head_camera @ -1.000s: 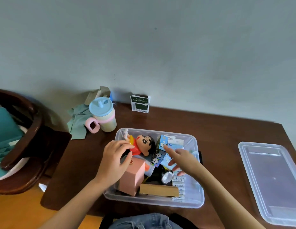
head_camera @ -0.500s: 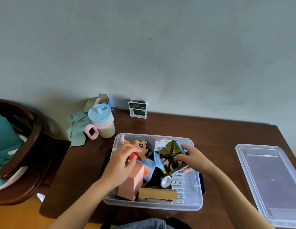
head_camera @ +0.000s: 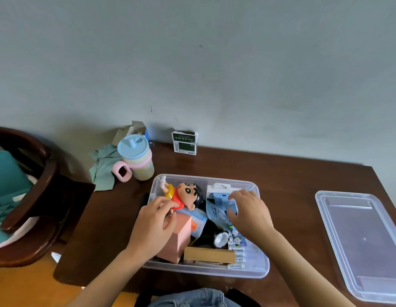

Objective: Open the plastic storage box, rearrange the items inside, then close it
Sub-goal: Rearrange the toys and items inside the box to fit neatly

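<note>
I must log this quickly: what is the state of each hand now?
Left hand: fingers curled, pinching the cartoon doll at its lower part.
Right hand: over the blue-and-white packets, fingers bent; grip cannot be told.

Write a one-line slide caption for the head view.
Both hands sort items in the open storage box, lid aside on table.

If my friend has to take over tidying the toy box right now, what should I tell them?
Left hand: grips the doll at the box's far left.
Right hand: fingers curled on a blue packet at the far right.
The clear box sits on the table, open. Its lid lies apart on the right.
Inside too: a pink block and a brown box.
Done: box opened.
Left: finish sorting, then put the lid on.
</note>
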Tool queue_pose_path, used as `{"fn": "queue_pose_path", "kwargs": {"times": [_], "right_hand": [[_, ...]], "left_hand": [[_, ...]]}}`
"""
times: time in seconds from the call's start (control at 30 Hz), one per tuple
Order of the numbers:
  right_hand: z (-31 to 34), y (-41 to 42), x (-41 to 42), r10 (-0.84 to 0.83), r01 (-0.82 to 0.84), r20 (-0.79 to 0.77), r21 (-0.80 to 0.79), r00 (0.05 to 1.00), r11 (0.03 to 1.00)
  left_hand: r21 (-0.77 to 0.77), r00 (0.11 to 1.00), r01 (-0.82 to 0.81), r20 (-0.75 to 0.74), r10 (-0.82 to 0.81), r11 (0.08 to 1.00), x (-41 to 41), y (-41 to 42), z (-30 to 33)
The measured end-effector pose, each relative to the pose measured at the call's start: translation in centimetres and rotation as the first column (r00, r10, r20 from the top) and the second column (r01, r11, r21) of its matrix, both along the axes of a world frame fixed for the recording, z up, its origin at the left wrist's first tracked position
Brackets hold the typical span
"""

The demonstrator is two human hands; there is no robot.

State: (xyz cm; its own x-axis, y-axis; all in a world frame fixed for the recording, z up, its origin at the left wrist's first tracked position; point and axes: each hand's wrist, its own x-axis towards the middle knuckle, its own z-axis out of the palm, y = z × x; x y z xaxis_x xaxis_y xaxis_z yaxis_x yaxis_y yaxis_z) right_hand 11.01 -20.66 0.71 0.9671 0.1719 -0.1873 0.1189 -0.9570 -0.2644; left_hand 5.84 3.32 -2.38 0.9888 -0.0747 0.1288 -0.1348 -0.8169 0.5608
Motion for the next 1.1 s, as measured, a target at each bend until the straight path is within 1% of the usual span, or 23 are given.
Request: {"fn": "queue_pose_path", "kwargs": {"times": [0.07,0.2,0.23,0.3,0.37,0.47,0.6,0.7,0.77,0.83,0.93,1.03,1.1], "right_hand": [[-0.4,1.7,0.8,0.101,-0.100,-0.004,0.117,0.995,0.988],[-1.5,5.5,2.8,0.260,-0.269,0.071,0.184,0.963,0.945],[-1.8,6.3,3.3,0.283,-0.287,0.050,0.178,0.958,0.941],[-2.5,7.8,4.1,0.326,-0.317,-0.048,0.141,0.944,0.938],[-3.1,8.6,4.6,0.349,-0.335,-0.108,0.130,0.931,0.933],[-3.5,8.9,4.7,0.338,-0.324,-0.096,0.141,0.936,0.936],[-2.8,8.8,5.4,0.330,-0.328,-0.142,0.035,0.933,0.944],[-2.4,8.1,5.6,0.317,-0.295,-0.263,0.122,0.911,0.948],[-2.5,7.5,5.0,0.332,-0.300,-0.308,0.149,0.892,0.942],[-2.7,6.8,4.1,0.303,-0.265,-0.278,0.167,0.912,0.950],[-2.1,5.0,3.3,0.197,-0.160,-0.207,0.184,0.958,0.970],[-1.4,2.0,2.6,0.091,-0.066,-0.151,0.165,0.984,0.984],[-1.1,0.0,1.9,0.058,-0.044,-0.118,0.117,0.991,0.992]], "left_hand": [[0.028,1.000,-0.014,-0.005,0.014,1.000,-0.6,0.3,0.2],[0.002,0.999,-0.047,-0.014,0.047,0.999,-1.1,0.6,0.5],[-0.011,0.998,-0.059,-0.020,0.059,0.998,-1.0,0.7,0.6],[-0.033,0.997,-0.062,-0.046,0.061,0.998,-1.2,0.9,0.7],[-0.020,0.991,-0.041,-0.125,0.038,0.999,-1.4,0.8,0.8],[0.083,0.978,0.018,-0.209,0.000,0.996,-1.7,0.5,0.5],[0.198,0.967,0.088,-0.252,-0.036,0.976,-1.6,-0.6,0.1],[0.300,0.954,0.125,-0.298,-0.031,0.946,-1.2,-1.3,-0.1],[0.338,0.948,0.145,-0.316,-0.033,0.930,-0.9,-1.5,-0.2],[0.349,0.939,0.159,-0.343,-0.032,0.923,-0.5,-1.6,-0.2],[0.371,0.909,0.179,-0.416,-0.010,0.911,0.0,-2.1,-0.3],[0.443,0.871,0.172,-0.485,0.073,0.880,0.9,-2.7,-0.1],[0.468,0.835,0.165,-0.534,0.130,0.868,1.7,-2.9,0.1]]}}
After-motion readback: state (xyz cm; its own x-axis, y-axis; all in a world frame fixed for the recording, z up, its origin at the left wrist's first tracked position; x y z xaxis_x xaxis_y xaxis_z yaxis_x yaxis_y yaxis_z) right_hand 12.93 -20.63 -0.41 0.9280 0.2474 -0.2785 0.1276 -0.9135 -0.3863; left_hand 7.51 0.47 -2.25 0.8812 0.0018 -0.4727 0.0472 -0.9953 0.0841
